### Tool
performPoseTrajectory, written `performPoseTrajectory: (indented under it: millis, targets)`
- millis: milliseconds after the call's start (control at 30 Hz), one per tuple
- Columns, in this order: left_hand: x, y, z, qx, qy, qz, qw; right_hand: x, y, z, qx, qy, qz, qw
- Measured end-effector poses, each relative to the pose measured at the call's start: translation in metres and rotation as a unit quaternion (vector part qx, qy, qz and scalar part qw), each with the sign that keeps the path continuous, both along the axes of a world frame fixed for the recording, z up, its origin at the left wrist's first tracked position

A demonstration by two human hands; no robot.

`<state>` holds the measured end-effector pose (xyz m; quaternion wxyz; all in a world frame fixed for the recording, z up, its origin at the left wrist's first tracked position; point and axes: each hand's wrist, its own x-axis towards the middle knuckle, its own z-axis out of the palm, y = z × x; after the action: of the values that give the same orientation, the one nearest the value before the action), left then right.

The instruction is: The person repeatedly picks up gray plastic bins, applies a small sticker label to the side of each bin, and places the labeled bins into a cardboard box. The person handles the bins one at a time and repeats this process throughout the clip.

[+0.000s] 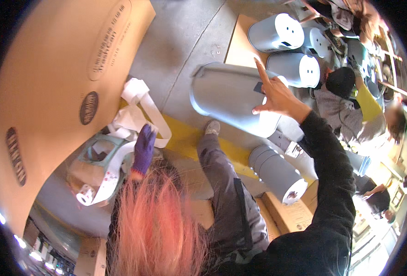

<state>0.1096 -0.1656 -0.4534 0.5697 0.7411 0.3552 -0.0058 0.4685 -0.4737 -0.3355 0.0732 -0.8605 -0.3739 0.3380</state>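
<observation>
A large grey metal trash can (227, 96) lies tilted across the middle of the view, slightly blurred. Over its right part, by a small dark patch, is my bare right hand (277, 96), thumb and index finger spread wide; whether it touches the can is unclear. My left hand (144, 146), in a purple glove, is raised beside a looping white paper strip (162, 124); its fingers are close together, and any hold on the strip cannot be made out. The strip trails to a small roll (85, 195) on a taped, plastic-wrapped carton (82, 169).
A big printed cardboard box (58, 69) fills the left side. Several grey cans, one of them (276, 32) near cardboard, stand or lie at the right. Flat cartons (286, 214) are low down. Co-workers (341, 103) are at far right. Pink hair covers the lower middle.
</observation>
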Motion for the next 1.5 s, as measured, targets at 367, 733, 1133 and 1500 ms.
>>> performPoseTrajectory:
  millis: [367, 733, 1133, 1500]
  targets:
    - [-0.034, 0.102, 0.226, -0.014, -0.079, -0.137, 0.987, -0.185, -0.048, 0.346, 0.508, -0.233, -0.293, 0.776]
    - [-0.031, 0.047, 0.371, 0.433, -0.175, -0.512, 0.721, -0.464, -0.242, 0.262, 0.191, -0.404, -0.593, 0.669]
    - [-0.005, 0.077, 0.391, 0.467, -0.197, -0.469, 0.723, -0.415, -0.182, 0.303, 0.267, -0.467, -0.522, 0.662]
    - [0.002, 0.209, 0.567, 0.257, -0.409, 0.121, 0.867, -0.306, -0.067, 0.468, 0.68, 0.054, -0.344, 0.645]
